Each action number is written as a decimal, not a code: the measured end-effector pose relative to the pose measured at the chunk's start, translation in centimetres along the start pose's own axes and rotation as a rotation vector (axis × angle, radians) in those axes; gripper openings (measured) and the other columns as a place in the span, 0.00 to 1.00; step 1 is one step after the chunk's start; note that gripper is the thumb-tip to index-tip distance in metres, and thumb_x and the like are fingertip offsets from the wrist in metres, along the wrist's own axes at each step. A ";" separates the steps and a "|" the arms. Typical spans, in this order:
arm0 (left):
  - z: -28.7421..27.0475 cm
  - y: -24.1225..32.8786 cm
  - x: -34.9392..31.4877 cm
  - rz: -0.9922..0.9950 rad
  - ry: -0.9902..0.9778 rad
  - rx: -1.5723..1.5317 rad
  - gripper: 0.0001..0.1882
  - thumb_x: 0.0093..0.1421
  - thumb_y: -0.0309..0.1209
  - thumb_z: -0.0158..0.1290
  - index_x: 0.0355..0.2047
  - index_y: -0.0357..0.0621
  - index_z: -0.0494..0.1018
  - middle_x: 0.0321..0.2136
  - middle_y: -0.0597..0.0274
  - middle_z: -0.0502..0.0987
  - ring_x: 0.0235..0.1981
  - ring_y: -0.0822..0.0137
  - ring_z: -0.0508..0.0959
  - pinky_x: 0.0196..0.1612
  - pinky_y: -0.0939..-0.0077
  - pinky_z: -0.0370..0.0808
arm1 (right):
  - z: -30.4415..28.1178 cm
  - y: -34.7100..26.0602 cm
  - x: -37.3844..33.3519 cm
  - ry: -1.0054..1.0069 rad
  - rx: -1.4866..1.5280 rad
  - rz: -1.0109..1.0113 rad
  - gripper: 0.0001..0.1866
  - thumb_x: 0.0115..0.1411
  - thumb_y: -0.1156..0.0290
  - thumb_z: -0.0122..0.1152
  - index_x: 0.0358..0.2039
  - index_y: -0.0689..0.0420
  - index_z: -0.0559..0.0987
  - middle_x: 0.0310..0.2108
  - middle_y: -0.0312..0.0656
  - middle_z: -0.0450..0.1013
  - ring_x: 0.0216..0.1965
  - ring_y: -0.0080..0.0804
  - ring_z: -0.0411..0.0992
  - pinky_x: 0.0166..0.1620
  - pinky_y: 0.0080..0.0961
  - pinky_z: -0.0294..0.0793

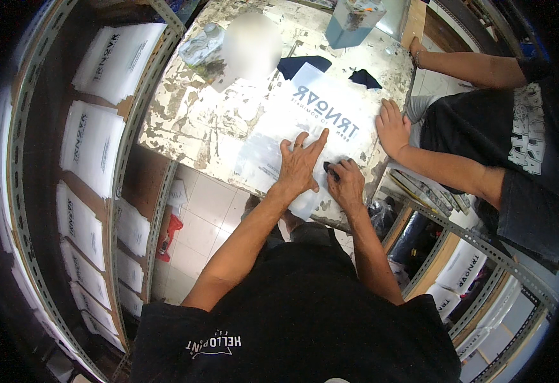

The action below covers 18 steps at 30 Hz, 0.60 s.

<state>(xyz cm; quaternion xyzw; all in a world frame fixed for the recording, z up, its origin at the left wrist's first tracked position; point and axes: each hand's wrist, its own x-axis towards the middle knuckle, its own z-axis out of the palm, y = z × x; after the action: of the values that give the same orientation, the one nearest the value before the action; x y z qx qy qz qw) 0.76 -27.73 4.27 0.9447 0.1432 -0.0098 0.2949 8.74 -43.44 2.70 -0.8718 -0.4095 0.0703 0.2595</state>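
Observation:
A translucent white sheet [321,96] with dark printed lettering lies at a slant on the paint-worn table [190,127]. My left hand [300,165] rests on its near part, fingers spread and holding nothing. Just to the right, my right hand [346,186] has its fingers closed on a small dark wad [330,170], pressed down at the sheet's right side. The wad looks like cloth, though the fingers cover part of it. Beyond the sheet lie two dark blue cloth pieces, a larger one [305,66] and a smaller one [365,79].
A clear container of bluish liquid [349,29] stands at the table's far side. A plastic bottle [211,32] lies far left. Another person's hand [393,127] rests on the right table edge. Metal racks with stacked printed sheets [91,140] flank the left; another shelf [461,268] stands right.

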 end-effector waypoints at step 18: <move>-0.5 0.2 -0.1 0.005 -0.038 -0.041 0.78 0.23 0.33 0.78 0.75 0.54 0.43 0.60 0.61 0.74 0.66 0.47 0.62 0.59 0.43 0.50 | -0.6 0.0 1.6 -0.060 0.031 -0.087 0.10 0.44 0.74 0.67 0.31 0.56 0.84 0.29 0.40 0.74 0.36 0.42 0.71 0.37 0.38 0.75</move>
<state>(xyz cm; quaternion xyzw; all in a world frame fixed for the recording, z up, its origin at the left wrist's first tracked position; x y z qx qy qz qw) 0.69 -27.62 4.74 0.9384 0.1354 -0.0240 0.3169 10.00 -42.51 3.38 -0.8466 -0.4534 0.0915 0.2635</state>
